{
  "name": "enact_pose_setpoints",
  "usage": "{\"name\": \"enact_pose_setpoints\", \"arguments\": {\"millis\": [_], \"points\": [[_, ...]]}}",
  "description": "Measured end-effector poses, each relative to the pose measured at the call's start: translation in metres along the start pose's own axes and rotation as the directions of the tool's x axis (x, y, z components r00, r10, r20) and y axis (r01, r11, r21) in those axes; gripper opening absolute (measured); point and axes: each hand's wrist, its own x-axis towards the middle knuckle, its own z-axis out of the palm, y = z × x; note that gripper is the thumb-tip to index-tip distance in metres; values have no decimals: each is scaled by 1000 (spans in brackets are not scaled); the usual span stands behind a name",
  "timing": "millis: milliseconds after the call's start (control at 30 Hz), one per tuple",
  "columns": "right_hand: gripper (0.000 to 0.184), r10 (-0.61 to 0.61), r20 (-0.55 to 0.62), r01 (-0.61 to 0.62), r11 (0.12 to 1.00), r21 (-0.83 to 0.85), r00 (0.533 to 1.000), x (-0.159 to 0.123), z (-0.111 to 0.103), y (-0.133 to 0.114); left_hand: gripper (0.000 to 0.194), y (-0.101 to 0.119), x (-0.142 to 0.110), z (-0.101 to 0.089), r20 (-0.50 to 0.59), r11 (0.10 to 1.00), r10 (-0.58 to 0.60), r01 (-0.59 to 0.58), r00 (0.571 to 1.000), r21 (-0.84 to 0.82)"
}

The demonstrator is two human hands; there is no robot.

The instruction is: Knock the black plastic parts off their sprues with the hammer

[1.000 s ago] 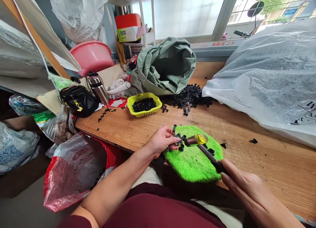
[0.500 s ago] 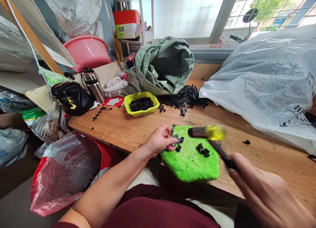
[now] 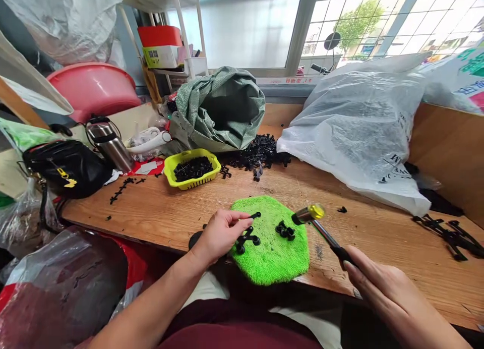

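Over the left side of a fuzzy green mat [image 3: 264,266], my left hand [image 3: 222,234] is closed on a black plastic part [image 3: 247,238] with several round-ended arms; my fingers cover some of it. My right hand [image 3: 372,276] grips the dark handle of a mallet [image 3: 308,214] with a clear yellow face and a black face. The mallet's head is held above the mat's right edge. Beneath it to the left, a small cluster of black pieces [image 3: 285,231] lies on the mat.
Behind the mat stand a yellow basket [image 3: 192,182] of black pieces, a black heap [image 3: 260,152] and an open green sack [image 3: 221,107]. A white plastic bag [image 3: 351,132] fills the back right. More black parts [image 3: 451,235] lie at the far right. A steel bottle [image 3: 111,146] stands left.
The view has swung right, showing the parts at the far right. My left hand has turned the black part and changed its hold. The mallet has swung away from the part, staying in my right hand.
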Motion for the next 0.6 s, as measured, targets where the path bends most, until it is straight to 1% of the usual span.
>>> {"name": "enact_pose_setpoints", "arguments": {"millis": [100,200,300,467,600], "points": [[44,-75,92,83,993,-83,993,10,3,4,28,5,-2,7,23,980,44,-48,999,191],[46,-70,90,82,988,-134,993,14,10,9,27,10,1,17,48,949,84,-94,995,300],[44,-57,87,67,990,-126,995,12,14,12,28,11,7,25,71,915,97,-117,993,385],[43,-53,59,58,994,-89,997,7,11,12,28,10,13,29,88,881,108,-136,990,453],[41,-82,52,86,993,-81,995,5,10,12,28,10,11,30,73,871,124,-143,990,470]]}}
